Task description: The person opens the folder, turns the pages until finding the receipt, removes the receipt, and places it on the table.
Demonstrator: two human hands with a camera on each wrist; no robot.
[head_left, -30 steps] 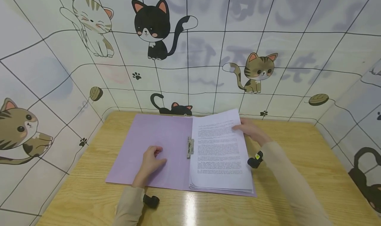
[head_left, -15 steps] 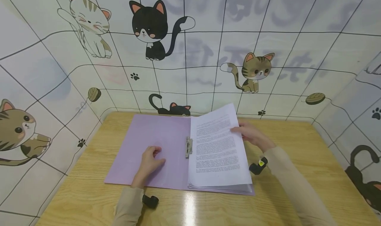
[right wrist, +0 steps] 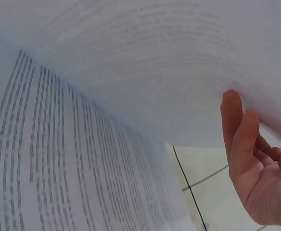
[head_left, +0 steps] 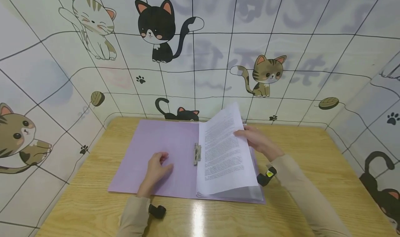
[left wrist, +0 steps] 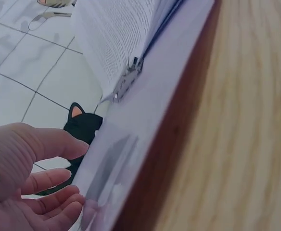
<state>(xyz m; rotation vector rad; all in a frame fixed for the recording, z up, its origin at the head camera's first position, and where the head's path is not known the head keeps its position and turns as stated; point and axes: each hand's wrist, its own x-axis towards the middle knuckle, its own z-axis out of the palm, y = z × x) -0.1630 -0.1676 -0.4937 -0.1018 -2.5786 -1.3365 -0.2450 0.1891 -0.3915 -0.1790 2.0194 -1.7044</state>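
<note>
An open purple folder [head_left: 168,136] lies on the table, with a metal clip [head_left: 197,153] at its fold and printed sheets [head_left: 222,153] on its right side. My right hand [head_left: 256,140] pinches the right edge of the top sheets, thumb in front and fingers behind, and holds them lifted and bowed. Beneath them, in the right wrist view, another printed page [right wrist: 58,159] shows. My left hand [head_left: 156,169] rests on the folder's left cover with loosely bent fingers, holding nothing. In the left wrist view a clear pocket [left wrist: 111,168] shows by the fingertips of the left hand [left wrist: 30,178].
The wooden table [head_left: 297,143] extends on both sides of the folder and in front of it. Behind it stands a wall [head_left: 212,56] with a grid and cartoon cats. Each wrist carries a small black camera [head_left: 157,211].
My right hand has moved left and lifted the sheets' right edge, so they bow up and uncover the pages beneath. The left hand has stayed in place.
</note>
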